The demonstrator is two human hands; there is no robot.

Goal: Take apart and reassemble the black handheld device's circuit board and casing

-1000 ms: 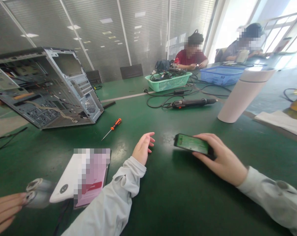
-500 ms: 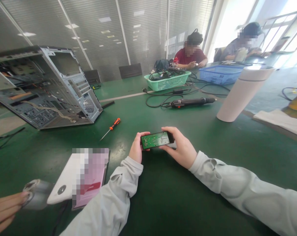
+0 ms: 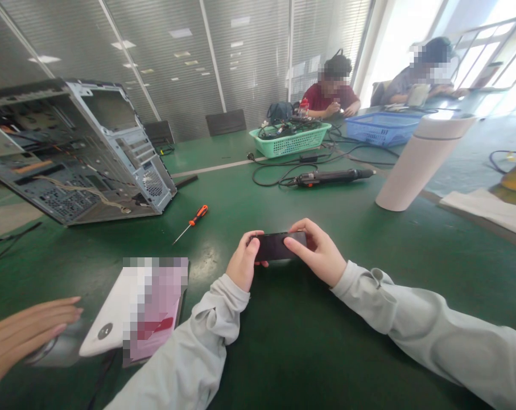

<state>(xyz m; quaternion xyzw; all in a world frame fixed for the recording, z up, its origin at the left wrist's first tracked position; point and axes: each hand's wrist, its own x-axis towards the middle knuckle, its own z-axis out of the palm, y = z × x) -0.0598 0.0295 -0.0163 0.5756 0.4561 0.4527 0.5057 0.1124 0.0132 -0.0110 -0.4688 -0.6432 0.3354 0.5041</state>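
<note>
I'm looking across a glossy dark green tabletop [image 3: 292,336], with a wall of glass panels and slatted blinds [image 3: 172,62] beyond it and bright windows [image 3: 488,42] to the right. At the far side sits a person in a dark red top [image 3: 315,99]. A mint-green perforated plastic basket [image 3: 294,144] is heaped with black cables [image 3: 279,131]; just right of it stands a blue plastic basket [image 3: 383,132], whose contents I can't make out. On the left, an open grey metal computer case [image 3: 132,145] has loose pale wires [image 3: 82,192] strung inside. Centrally, on my side of the table, is a flat black rectangular device [image 3: 273,246]: my left hand [image 3: 242,259] grasps its left end, my right hand [image 3: 320,250] its right, thumbs on its visible face. I can't tell whether it touches the tabletop.
</note>
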